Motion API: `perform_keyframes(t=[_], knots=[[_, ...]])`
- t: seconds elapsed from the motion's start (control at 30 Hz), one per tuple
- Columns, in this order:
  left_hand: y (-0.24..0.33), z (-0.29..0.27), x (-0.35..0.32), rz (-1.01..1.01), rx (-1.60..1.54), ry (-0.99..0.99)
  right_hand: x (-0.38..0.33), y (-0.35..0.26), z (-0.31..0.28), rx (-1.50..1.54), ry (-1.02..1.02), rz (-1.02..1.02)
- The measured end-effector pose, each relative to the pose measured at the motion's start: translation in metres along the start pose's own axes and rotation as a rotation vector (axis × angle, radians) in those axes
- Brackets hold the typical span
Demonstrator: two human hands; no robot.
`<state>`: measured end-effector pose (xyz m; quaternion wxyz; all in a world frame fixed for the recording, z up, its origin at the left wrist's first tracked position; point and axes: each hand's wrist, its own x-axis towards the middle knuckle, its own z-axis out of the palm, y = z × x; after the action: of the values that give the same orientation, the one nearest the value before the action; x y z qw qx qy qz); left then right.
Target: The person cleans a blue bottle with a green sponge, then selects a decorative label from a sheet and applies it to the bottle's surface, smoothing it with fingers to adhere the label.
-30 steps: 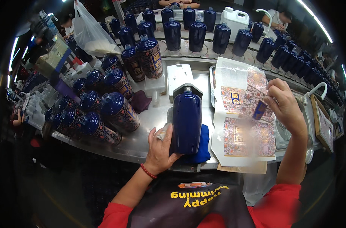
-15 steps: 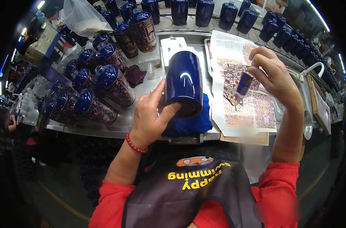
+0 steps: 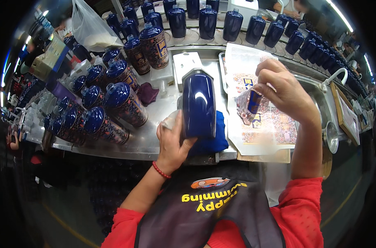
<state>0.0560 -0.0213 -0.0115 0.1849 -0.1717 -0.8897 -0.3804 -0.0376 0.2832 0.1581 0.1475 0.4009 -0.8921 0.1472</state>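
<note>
A glossy dark blue bottle (image 3: pixel 199 109) lies tilted over a blue cloth (image 3: pixel 220 132), its base end toward me. My left hand (image 3: pixel 172 144) grips it near the base, thumb at the lower edge and fingers along the left side. A small whitish piece by those fingers is too unclear to name. My right hand (image 3: pixel 285 89) pinches a limp decal film (image 3: pixel 248 106), flower-patterned with a blue and gold panel, and holds it up right of the bottle. Beneath the film lies white backing paper (image 3: pixel 237 142) with more printed decals on it.
Several decorated blue bottles (image 3: pixel 128 103) crowd the left of the metal table. Plain blue bottles (image 3: pixel 207 22) stand along a curved conveyor at the back. A dark red cloth (image 3: pixel 148 94), a sink with a white faucet (image 3: pixel 338 75) and a plastic bag (image 3: pixel 93 29) are around. Another person works far off.
My right hand has moved left with the decal film, which now hangs more folded and nearer the bottle. The bottle has tipped, so its base shows less and its shoulder end shows.
</note>
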Motion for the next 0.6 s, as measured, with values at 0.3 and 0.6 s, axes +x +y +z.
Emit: perform_keyframes(t=[0.3,0.6], knots=[[-0.021,0.019,-0.018,-0.050,0.126,-0.148,0.017,-0.028,-0.006,0.068,0.007,0.004],[0.031,-0.014,0.030,0.116,0.022,0.067,0.033,-0.040,0.002,0.113,0.023,-0.058]])
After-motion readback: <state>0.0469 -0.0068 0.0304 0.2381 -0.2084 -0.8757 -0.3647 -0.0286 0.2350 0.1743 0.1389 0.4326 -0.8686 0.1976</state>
